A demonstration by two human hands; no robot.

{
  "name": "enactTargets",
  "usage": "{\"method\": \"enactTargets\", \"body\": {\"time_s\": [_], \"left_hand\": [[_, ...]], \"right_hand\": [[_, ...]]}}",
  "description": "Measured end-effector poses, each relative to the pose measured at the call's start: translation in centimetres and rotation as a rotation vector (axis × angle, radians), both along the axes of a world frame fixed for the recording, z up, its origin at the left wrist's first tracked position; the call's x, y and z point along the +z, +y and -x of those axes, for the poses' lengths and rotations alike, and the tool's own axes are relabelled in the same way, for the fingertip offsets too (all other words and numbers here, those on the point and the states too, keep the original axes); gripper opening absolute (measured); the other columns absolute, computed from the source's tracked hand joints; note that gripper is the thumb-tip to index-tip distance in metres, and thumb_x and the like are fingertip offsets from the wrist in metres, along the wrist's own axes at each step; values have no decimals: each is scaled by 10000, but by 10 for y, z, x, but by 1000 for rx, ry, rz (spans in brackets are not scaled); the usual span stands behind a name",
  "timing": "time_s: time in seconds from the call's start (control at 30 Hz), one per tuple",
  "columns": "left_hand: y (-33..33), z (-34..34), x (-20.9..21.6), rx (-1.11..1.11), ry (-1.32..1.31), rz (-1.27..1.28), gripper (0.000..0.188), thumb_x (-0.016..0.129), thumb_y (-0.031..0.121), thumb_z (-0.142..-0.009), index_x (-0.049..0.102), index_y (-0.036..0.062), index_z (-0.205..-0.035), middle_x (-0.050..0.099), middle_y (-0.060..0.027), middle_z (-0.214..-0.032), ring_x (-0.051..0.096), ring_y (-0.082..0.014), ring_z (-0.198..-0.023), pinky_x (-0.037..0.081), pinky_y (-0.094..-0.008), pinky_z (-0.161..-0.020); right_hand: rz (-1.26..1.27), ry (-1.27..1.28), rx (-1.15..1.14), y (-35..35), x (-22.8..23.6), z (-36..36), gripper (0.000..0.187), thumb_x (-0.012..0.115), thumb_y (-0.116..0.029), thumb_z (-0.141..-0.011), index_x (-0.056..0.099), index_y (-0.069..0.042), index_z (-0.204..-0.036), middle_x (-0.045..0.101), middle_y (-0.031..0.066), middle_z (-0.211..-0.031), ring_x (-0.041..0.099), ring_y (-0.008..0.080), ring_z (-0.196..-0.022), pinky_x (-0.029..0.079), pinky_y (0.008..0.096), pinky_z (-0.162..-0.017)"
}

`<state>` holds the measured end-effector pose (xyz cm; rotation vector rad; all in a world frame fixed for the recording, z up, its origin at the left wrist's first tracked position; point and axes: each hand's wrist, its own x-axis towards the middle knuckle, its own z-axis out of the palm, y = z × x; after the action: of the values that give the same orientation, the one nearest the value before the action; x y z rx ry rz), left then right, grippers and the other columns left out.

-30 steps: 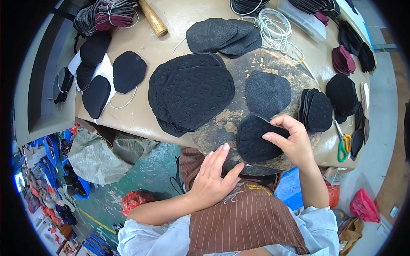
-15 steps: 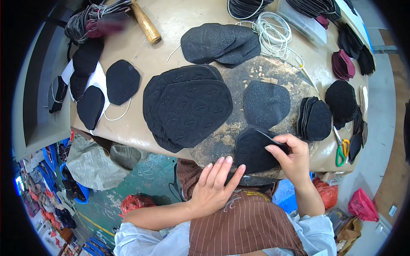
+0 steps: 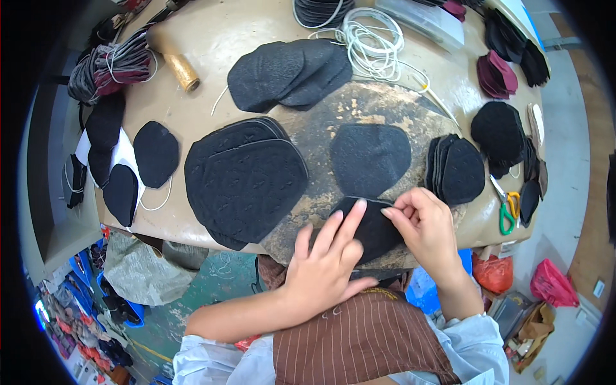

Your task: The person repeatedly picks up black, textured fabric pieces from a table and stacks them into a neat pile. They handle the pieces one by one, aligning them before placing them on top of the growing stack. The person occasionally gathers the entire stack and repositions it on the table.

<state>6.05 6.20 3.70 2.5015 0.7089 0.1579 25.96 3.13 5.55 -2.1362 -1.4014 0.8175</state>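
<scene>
A rounded black fabric piece point(image 3: 378, 234) lies at the near edge of a worn round board point(image 3: 314, 138). My left hand point(image 3: 324, 263) rests on this piece, fingers spread and extended. At its upper right edge, my right hand point(image 3: 425, 224) pinches the rim between thumb and forefinger. Just beyond lies a single dark grey piece point(image 3: 371, 157), flat on the board. To the left, a pile of larger black pieces point(image 3: 247, 186) with a stitched-looking pattern overlaps the board. A smaller fanned stack of black pieces point(image 3: 463, 170) stands to the right.
Overlapping dark pieces point(image 3: 289, 72) and coiled white cord point(image 3: 372, 42) lie farther back. Scissors point(image 3: 507, 208) with green and orange handles lie near the table's right edge. A wooden handle point(image 3: 183, 70), a tied bundle point(image 3: 112, 67) and more black pieces point(image 3: 156, 154) are at left.
My left hand has moved up from the near edge onto the black piece. The piece's raised right edge now lies lower, still at my right fingertips. The whole view has shifted slightly.
</scene>
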Motion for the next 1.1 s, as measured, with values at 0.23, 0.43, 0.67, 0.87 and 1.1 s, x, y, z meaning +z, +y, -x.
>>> {"method": "enactTargets", "body": {"time_s": [0.23,0.43,0.67,0.87,1.1], "left_hand": [[13,-3,8,249,-517,154,757,866,124,-605,458,54,-1239,526,-185,-1287,536,-328,-1116,408,-433,-950],[48,42,47,725,-741,210,591,772,-1,-727,495,10,-1249,577,-148,-1175,608,-194,-1037,489,-330,-887],[38,42,50,491,-356,-436,564,747,66,-713,545,44,-1238,437,-238,-1345,460,-398,-1223,380,-458,-1015],[-35,29,-5,144,-166,-78,646,819,220,-656,576,87,-1240,208,-369,-1421,327,-500,-1264,307,-544,-1022],[-49,46,-17,213,-135,-70,645,771,317,-708,550,193,-1301,260,-332,-1419,330,-440,-1280,331,-538,-1021]], "right_hand": [[-470,264,252,-30,9,-10,252,802,-50,-693,593,-49,-835,629,87,-796,629,227,-674,495,312,-630],[-388,-209,-43,-15,21,-67,355,732,-49,-762,588,-1,-1083,622,125,-989,611,235,-909,484,320,-837],[-167,-448,-62,-23,1,-103,537,727,-206,-794,520,8,-1241,501,191,-1312,483,344,-1206,387,396,-1008],[-149,-470,-74,-21,-1,-117,508,781,-222,-740,555,-17,-1147,558,171,-993,530,331,-983,429,396,-884],[-96,-619,-95,-11,24,-103,471,770,-56,-691,537,-13,-1098,569,145,-966,553,324,-916,450,388,-809]]}}
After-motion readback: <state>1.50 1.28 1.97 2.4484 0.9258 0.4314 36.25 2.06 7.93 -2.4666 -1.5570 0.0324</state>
